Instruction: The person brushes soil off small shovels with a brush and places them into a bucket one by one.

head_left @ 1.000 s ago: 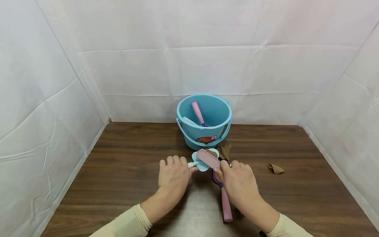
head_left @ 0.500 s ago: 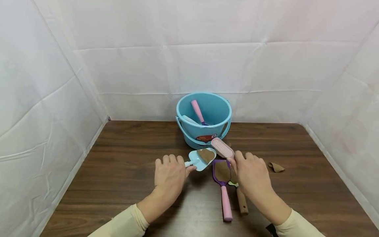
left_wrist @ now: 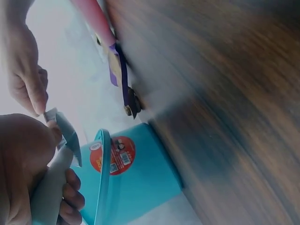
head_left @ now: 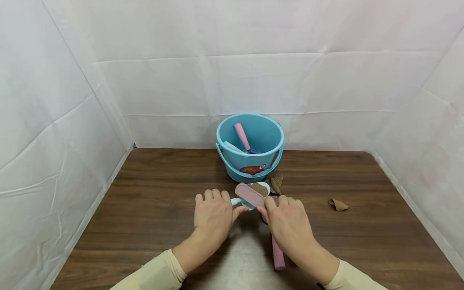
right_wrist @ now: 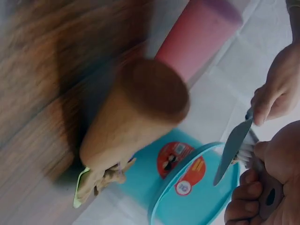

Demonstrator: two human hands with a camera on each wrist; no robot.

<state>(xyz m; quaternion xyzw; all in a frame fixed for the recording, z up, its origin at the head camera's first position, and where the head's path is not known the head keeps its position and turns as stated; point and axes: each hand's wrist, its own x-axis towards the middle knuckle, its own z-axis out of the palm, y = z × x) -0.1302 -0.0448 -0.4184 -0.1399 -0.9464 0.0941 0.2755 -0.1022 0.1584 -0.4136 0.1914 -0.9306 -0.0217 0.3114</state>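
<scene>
My left hand (head_left: 213, 213) grips the handle of a light blue toy shovel (head_left: 264, 185), which carries a brown, clay-like patch (head_left: 259, 189). In my right hand (head_left: 290, 225) is a small pink brush (head_left: 251, 195), held by its handle and lying across the shovel's scoop. Pale bristles (right_wrist: 243, 153) show beneath it in the right wrist view. Below my right hand lies a purple shovel with a pink handle (head_left: 278, 253), its scoop mostly covered. Beside it, a green shovel with a brown handle (right_wrist: 133, 117) shows in the right wrist view but is hidden from the head view.
A blue bucket (head_left: 232, 161) stands behind my hands, containing a pink-handled tool (head_left: 241, 136) and a light blue handle (head_left: 233, 147). One brown lump (head_left: 276, 184) lies at the bucket's foot, and another brown piece (head_left: 338, 204) sits farther right on the wooden table (head_left: 152, 193).
The brush swung off the shovel to the right, briefly uncovering the purple and green shovels, then came back over the scoop. My left hand shifted slightly right with its shovel.
</scene>
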